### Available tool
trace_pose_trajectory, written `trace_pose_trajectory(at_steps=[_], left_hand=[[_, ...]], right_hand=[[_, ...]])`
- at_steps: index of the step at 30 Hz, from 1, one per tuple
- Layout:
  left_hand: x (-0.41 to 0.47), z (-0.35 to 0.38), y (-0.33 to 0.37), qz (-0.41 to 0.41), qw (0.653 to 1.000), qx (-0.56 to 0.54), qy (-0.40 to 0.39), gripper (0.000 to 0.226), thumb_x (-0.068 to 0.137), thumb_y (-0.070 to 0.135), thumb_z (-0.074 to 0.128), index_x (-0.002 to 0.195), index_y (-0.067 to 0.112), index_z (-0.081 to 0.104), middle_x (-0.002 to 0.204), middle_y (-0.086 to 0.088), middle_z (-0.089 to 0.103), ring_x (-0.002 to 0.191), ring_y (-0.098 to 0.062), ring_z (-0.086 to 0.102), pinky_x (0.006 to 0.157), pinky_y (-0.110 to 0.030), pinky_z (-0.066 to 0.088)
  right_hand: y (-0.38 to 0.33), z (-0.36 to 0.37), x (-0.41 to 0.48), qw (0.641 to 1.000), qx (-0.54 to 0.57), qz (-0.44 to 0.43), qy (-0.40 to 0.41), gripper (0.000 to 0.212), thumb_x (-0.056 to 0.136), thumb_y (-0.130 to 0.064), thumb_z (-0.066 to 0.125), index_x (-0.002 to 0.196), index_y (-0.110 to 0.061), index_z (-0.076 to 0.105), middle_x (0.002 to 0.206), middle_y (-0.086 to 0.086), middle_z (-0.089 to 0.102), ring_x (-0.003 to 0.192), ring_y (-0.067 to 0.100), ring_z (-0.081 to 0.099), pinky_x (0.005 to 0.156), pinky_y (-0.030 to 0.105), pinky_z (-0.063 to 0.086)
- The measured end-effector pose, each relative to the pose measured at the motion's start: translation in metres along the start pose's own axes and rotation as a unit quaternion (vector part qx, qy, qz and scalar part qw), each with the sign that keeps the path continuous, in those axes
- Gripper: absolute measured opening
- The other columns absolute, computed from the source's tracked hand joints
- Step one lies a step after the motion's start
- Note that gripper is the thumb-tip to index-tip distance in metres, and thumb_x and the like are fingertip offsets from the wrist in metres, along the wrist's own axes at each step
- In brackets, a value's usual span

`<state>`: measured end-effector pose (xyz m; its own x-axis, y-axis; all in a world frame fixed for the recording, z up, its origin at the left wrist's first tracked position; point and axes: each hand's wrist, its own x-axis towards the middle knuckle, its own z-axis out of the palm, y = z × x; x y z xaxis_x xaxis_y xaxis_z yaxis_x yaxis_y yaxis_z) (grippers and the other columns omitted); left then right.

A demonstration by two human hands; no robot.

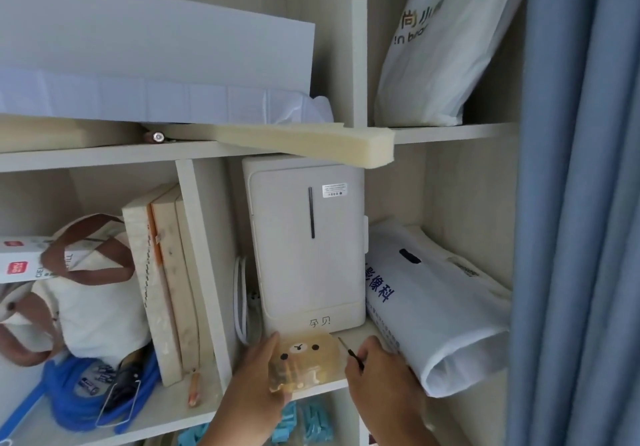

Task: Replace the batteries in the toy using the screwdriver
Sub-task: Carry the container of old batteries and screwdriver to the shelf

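I see left hand (254,373) grip curled round toy (304,362), steadying it at shelf (362,332) front, bear face up. Right hand (377,369) grip pinches screwdriver (349,350), tip angled toward toy, likely readying for battery cover; cover unseen.

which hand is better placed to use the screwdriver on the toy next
Right: the right hand holds the screwdriver just beside the toy, while the left hand grips the toy and can steady it.
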<state>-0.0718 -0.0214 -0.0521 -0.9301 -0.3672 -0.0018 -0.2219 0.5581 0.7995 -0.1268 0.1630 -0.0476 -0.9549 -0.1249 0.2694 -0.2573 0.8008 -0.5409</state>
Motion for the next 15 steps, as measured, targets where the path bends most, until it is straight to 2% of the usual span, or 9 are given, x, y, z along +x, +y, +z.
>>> trace_pose_trajectory(at_steps=[5, 8, 13, 15], left_hand=[[0.000, -0.001, 0.003, 0.011, 0.999, 0.040, 0.011, 0.094, 0.080, 0.005, 0.071, 0.151, 0.035, 0.018, 0.158, 0.016, 0.014, 0.122, -0.017, 0.053, 0.094, -0.034, 0.054], [0.000, -0.002, 0.005, 0.006, 0.998, 0.061, 0.021, 0.094, 0.080, 0.008, 0.071, 0.152, 0.031, 0.016, 0.159, 0.011, 0.016, 0.131, -0.017, 0.046, 0.104, -0.035, 0.047], [-0.014, -0.002, 0.013, -0.004, 0.997, 0.055, 0.052, 0.099, 0.079, -0.001, 0.067, 0.152, 0.033, 0.010, 0.157, 0.011, 0.024, 0.127, -0.017, 0.052, 0.102, -0.036, 0.049], [-0.023, -0.001, 0.016, -0.009, 0.995, 0.074, 0.062, 0.103, 0.080, -0.004, 0.063, 0.154, 0.031, 0.000, 0.162, 0.011, 0.011, 0.142, -0.017, 0.035, 0.114, -0.037, 0.035]], right_hand=[[-0.003, -0.002, -0.001, 1.000, -0.005, 0.008, -0.007, 0.023, 0.097, -0.046, 0.044, 0.096, -0.025, 0.051, 0.094, -0.003, 0.074, 0.082, 0.019, 0.063, 0.070, 0.032, 0.049], [-0.005, -0.003, -0.002, 1.000, -0.017, 0.008, -0.008, 0.024, 0.098, -0.047, 0.044, 0.098, -0.024, 0.051, 0.097, -0.001, 0.075, 0.092, 0.019, 0.071, 0.074, 0.031, 0.052], [-0.005, -0.006, -0.004, 0.999, -0.044, -0.010, -0.025, 0.030, 0.101, -0.045, 0.042, 0.114, -0.019, 0.052, 0.110, 0.003, 0.074, 0.102, 0.022, 0.072, 0.081, 0.032, 0.054], [-0.006, -0.008, -0.006, 0.998, -0.045, -0.016, -0.028, 0.034, 0.102, -0.044, 0.041, 0.123, -0.017, 0.048, 0.114, 0.005, 0.073, 0.106, 0.024, 0.071, 0.083, 0.035, 0.055]])
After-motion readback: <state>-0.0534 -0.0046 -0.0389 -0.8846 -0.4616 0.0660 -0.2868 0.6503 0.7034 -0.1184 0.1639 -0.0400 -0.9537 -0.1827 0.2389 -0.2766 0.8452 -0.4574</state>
